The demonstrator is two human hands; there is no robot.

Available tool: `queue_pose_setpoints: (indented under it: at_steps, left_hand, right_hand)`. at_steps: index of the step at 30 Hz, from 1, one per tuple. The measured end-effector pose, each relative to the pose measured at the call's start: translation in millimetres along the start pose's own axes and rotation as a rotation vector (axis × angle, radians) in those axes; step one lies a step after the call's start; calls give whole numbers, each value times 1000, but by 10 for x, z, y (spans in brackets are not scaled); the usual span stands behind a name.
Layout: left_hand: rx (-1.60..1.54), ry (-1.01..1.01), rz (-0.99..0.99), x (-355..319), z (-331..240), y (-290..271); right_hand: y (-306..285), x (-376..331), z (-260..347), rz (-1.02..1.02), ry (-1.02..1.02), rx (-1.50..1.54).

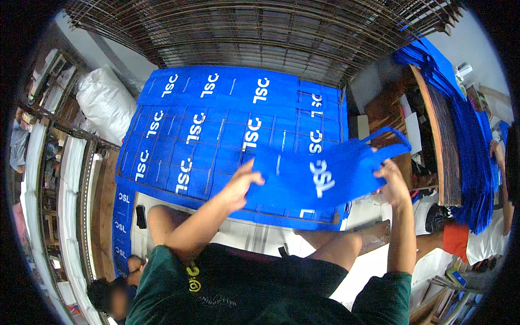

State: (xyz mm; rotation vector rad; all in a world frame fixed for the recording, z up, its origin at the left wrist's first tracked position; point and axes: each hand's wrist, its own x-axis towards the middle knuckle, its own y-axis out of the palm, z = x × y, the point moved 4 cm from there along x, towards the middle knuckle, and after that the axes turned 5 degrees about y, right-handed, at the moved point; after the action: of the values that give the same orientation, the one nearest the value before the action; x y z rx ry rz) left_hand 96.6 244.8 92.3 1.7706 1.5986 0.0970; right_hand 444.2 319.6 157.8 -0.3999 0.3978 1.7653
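A blue fabric tote bag with white print is stretched between my hands, slightly blurred by motion. My left hand pinches its left edge, and my right hand grips the right side beneath the looped handles. The tote hangs over a wire rack whose thin bars cross in a grid. On and around that rack lie several more blue printed bags, spread flat in rows. How far the held tote is from those beneath it I cannot tell.
Stacked wire racks rise at the far side. On the right, a thick pile of blue bags drapes beside a wooden board. A white sack stands at left. Another person is at lower left; a black phone-like object lies nearby.
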Motion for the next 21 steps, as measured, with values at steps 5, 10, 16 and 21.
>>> queue_pose_setpoints:
  at_steps: [5,10,16,21]
  left_hand:
    - [353,548,-63,1303,-388,-161]
    - [1115,457,-452,2412,-397,-502]
    - [1340,508,-486,3103,-150,-921]
    - [1380,474,-447,3203,-130,-879]
  right_hand:
    - [-562,1022,-19,-264,-100,-121]
    - [-749,2286,-593,-490,-164,-79]
    - [-872,3151,-1302,-862,-94,-216]
    - [-938,3209,-1214,-898,-135,-242]
